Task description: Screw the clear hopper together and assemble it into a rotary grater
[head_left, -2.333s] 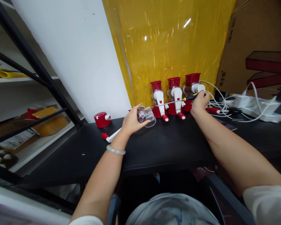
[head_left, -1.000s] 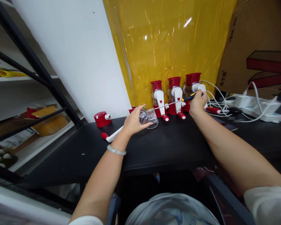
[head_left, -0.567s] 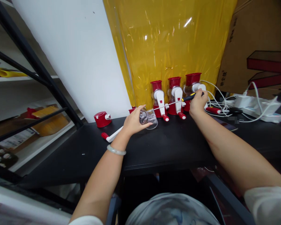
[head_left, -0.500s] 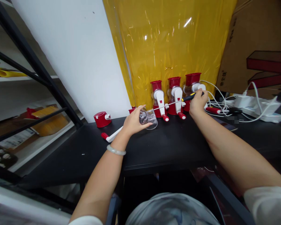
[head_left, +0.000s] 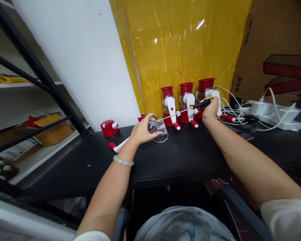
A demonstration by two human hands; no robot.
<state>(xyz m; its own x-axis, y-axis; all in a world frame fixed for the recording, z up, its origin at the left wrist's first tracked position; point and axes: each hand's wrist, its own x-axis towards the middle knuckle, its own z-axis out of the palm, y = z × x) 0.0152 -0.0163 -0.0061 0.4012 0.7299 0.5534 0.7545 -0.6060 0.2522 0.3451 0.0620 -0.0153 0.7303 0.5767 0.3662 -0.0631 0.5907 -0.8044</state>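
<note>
My left hand [head_left: 142,130] is closed round a clear plastic grater body [head_left: 161,133], which lies on its side low over the black table. In my right hand [head_left: 210,108] is a screwdriver [head_left: 201,103] with a black and yellow handle. Its long shaft points left, and the tip meets the clear body's edge; what exactly it touches I cannot make out. A white crank handle [head_left: 121,145] with a red knob lies beside my left wrist. Left of it sits a red grater base [head_left: 109,128] with a white knob on its side.
Three red and white rotary graters, one a crank grater [head_left: 168,106], stand upright along the back. White cables and a power strip [head_left: 286,117] crowd the right side of the black table [head_left: 180,157]. A black-framed shelf [head_left: 62,110] rises at the left.
The screwdriver handle has shifted slightly left and its grip in my right hand looks turned. My left hand still holds the clear body in nearly the same place.
</note>
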